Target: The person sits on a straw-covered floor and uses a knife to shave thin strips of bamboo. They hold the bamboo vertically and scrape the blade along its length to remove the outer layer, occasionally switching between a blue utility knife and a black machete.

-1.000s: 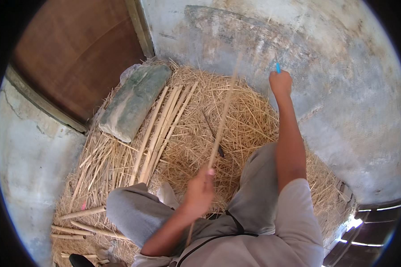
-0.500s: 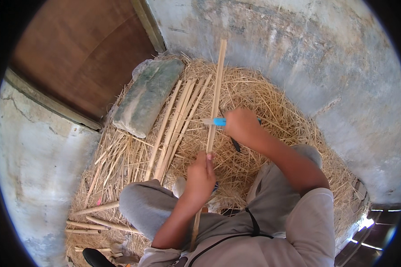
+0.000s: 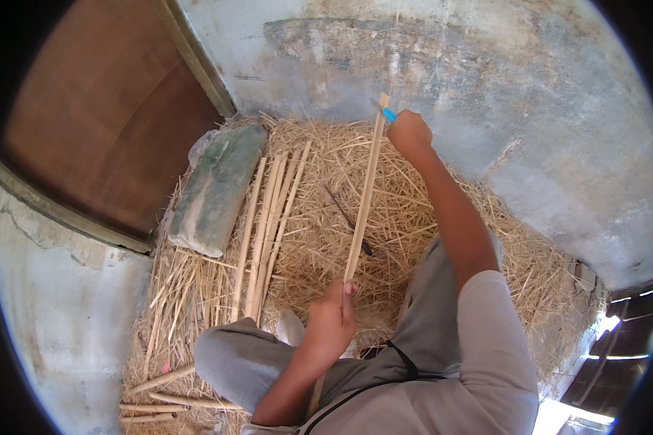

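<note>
My left hand (image 3: pixel 330 322) is closed around the lower part of a long, pale, split bamboo strip (image 3: pixel 367 199). The strip slants up and away from me, and its lower end passes behind my left forearm. At the far end of it, my stretched-out right hand (image 3: pixel 411 135) grips a blue-handled utility knife (image 3: pixel 389 114). Its blade lies against or across the strip near the tip; exact contact is too small to make out. Beneath the strip, on the straw, rests a thin dark tool with a black handle (image 3: pixel 366 248).
Several split bamboo strips (image 3: pixel 256 239) lie side by side at left, beside a long greenish stone-like block (image 3: pixel 218 190). Loose straw (image 3: pixel 326 159) covers the floor. A grey wall (image 3: pixel 442 65) rises close behind, with a brown door panel (image 3: pixel 109 94) at upper left. Short bamboo pieces (image 3: pixel 152 408) lie lower left.
My right hand has slid the knife away from me, from the strip's middle up to its far end. The strip tilts more to the right; my left hand keeps its hold.
</note>
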### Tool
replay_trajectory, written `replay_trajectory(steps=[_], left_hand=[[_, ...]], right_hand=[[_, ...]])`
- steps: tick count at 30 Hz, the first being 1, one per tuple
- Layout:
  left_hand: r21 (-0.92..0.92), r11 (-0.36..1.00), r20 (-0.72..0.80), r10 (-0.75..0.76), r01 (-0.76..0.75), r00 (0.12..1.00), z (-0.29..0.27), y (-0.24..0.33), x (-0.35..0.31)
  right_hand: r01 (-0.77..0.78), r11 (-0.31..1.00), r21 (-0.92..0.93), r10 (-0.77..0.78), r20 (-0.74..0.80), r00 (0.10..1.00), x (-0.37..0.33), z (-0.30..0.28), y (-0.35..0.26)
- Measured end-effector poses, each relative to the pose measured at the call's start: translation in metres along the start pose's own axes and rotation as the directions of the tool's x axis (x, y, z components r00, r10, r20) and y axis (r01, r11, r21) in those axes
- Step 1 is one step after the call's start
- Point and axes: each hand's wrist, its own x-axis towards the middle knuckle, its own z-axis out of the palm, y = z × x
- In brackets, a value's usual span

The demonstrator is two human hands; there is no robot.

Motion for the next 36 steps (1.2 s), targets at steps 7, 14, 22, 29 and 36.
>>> replay_trajectory(steps=[7,14,22,29,36], left_hand=[[-0.024,1.0,0.071,-0.01,0.012,0.997,-0.02,0.009,-0.015],[-0.567,0.805,-0.06,-0.251,0.174,0.966,-0.061,-0.012,-0.001],[-0.74,0.621,0.024,-0.358,0.257,0.933,-0.048,-0.006,0.032],[-0.754,0.55,0.194,-0.335,0.359,0.922,-0.047,0.005,0.034],[-0.81,0.394,0.311,-0.34,0.434,0.888,-0.053,0.015,0.036]], right_hand=[[-0.07,0.978,0.199,0.101,-0.152,0.983,0.05,0.037,0.066],[-0.017,0.986,0.169,0.045,-0.166,0.985,0.028,-0.033,0.069],[0.629,0.714,0.308,-0.695,0.208,0.688,-0.158,0.012,-0.058],[0.49,0.817,0.304,-0.557,0.198,0.807,-0.133,0.014,-0.061],[0.644,0.698,0.313,-0.699,0.103,0.708,-0.139,-0.003,-0.056]])
